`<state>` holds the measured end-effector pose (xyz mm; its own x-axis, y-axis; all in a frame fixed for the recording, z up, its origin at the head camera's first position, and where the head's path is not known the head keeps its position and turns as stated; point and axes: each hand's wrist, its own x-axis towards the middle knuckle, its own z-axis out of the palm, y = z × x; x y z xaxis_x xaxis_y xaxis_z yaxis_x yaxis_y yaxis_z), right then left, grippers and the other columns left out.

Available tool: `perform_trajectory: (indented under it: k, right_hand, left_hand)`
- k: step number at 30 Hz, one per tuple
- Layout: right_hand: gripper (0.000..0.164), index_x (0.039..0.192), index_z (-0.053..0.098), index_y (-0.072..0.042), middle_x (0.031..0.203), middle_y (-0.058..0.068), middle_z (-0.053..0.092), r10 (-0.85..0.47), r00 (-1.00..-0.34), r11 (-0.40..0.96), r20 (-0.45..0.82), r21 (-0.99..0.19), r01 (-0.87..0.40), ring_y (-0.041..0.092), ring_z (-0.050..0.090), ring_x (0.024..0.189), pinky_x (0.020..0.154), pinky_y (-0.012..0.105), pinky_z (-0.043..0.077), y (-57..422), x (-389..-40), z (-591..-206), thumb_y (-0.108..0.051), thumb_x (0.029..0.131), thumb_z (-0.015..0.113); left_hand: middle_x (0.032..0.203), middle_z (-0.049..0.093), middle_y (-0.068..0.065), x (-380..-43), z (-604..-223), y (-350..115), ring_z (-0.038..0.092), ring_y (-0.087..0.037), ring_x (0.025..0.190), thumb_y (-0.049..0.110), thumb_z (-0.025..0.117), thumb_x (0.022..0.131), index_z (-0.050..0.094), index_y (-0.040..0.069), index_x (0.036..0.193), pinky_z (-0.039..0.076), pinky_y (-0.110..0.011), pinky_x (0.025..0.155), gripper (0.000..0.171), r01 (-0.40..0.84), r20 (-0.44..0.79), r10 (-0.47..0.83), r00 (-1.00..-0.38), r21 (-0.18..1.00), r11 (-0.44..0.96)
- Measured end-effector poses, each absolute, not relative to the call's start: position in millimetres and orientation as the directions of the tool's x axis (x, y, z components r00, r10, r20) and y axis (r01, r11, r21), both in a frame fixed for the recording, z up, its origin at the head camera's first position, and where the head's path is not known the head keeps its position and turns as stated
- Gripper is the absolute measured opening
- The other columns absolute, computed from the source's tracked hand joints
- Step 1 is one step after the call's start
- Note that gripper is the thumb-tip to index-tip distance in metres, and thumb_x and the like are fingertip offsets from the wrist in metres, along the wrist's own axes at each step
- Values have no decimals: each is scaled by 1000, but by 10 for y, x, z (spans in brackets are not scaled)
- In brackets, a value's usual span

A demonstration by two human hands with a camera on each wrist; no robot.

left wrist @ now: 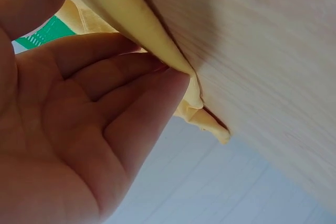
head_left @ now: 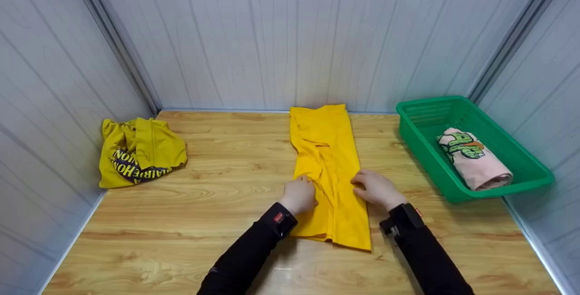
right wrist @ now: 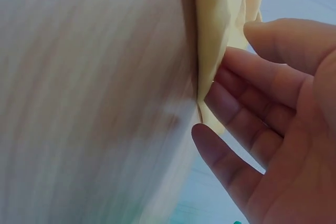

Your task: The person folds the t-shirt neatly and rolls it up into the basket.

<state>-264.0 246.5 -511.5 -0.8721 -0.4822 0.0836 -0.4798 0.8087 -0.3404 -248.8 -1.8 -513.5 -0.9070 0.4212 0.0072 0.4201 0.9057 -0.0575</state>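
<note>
A bright yellow garment (head_left: 326,150) lies folded into a long strip on the wooden tabletop, with creases along its left half. At its left side, my left hand (head_left: 300,195) touches the cloth. In the left wrist view, the fingers (left wrist: 136,103) are nearly straight, their tips at the fabric's edge, and the thumb stands apart from them. My right hand (head_left: 378,189) is at the opposite long edge. Its fingers (right wrist: 252,114) are loosely extended, some tips against the cloth, the thumb spread away in the right wrist view.
A crumpled yellow-green garment (head_left: 140,152) with dark printed lettering sits at the left wall. To the right stands a green plastic basket (head_left: 426,159) holding a rolled pink garment (head_left: 478,161) with a green print. Pale panel walls (head_left: 272,36) enclose the tabletop (head_left: 217,195) at the back and sides.
</note>
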Motion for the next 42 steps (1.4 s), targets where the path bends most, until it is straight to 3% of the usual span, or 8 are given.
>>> perform_trajectory:
  k: [18, 22, 28, 33, 35, 38, 42]
  right_hand:
    - [33, 122, 64, 1, 121, 20, 61, -481, -875, 811, 50, -355, -466, 37, 57, 113, 97, 51, 43, 2508, -2627, -5132, -15, 94, 65]
    - [37, 127, 61, 2, 126, 22, 60, -492, -870, 803, 23, -374, -464, 39, 55, 118, 101, 52, 41, 2531, -2571, -5077, -15, 95, 64]
    - [37, 128, 61, 2, 126, 21, 61, -527, -848, 778, 65, -366, -511, 38, 55, 120, 102, 52, 41, 2542, -2459, -5002, -16, 96, 64]
    - [36, 127, 62, 2, 122, 19, 64, -560, -822, 753, 102, -349, -557, 35, 59, 113, 96, 51, 46, 2573, -2323, -4981, -15, 95, 65]
    - [35, 125, 63, 2, 119, 18, 65, -582, -803, 738, 129, -330, -588, 34, 61, 110, 94, 50, 47, 2593, -2264, -4968, -14, 94, 66]
    - [34, 123, 65, 1, 116, 17, 66, -613, -775, 719, 154, -299, -627, 33, 62, 107, 91, 49, 49, 2631, -2174, -4948, -13, 92, 68]
    - [32, 121, 67, -2, 114, 13, 68, -635, -758, 707, 150, -283, -648, 29, 63, 105, 90, 48, 50, 2696, -2060, -4926, -13, 91, 69]
  left_hand:
    - [112, 62, -13, -2474, -5136, -58, 60, -22, 100, 48, 70, 87, 68, 1, 117, 56, -39, 66, 56, 438, 24, 439, -898, -42, 898]
    - [122, 61, -14, -2478, -5150, -76, 59, -24, 110, 47, 69, 88, 66, 1, 122, 56, -41, 71, 57, 444, 19, 445, -896, -28, 896]
    - [129, 60, -13, -2480, -5150, -141, 58, -25, 117, 44, 70, 88, 64, 2, 125, 57, -46, 73, 56, 460, 39, 459, -888, 24, 888]
    - [134, 58, -14, -2462, -5115, -219, 57, -27, 120, 38, 69, 89, 61, 0, 129, 55, -47, 82, 56, 513, 38, 512, -858, 90, 854]
    - [136, 58, -15, -2445, -5090, -262, 58, -29, 120, 36, 70, 90, 62, -1, 125, 54, -45, 86, 51, 553, 44, 552, -833, 111, 826]
    - [131, 61, -16, -2413, -5065, -352, 63, -30, 111, 32, 70, 90, 65, 3, 107, 53, -42, 86, 34, 631, 67, 628, -775, 137, 764]
    - [112, 67, -10, -2357, -5054, -498, 66, -27, 88, 23, 71, 89, 58, 9, 86, 54, -39, 77, 19, 736, 134, 724, -676, 145, 661]
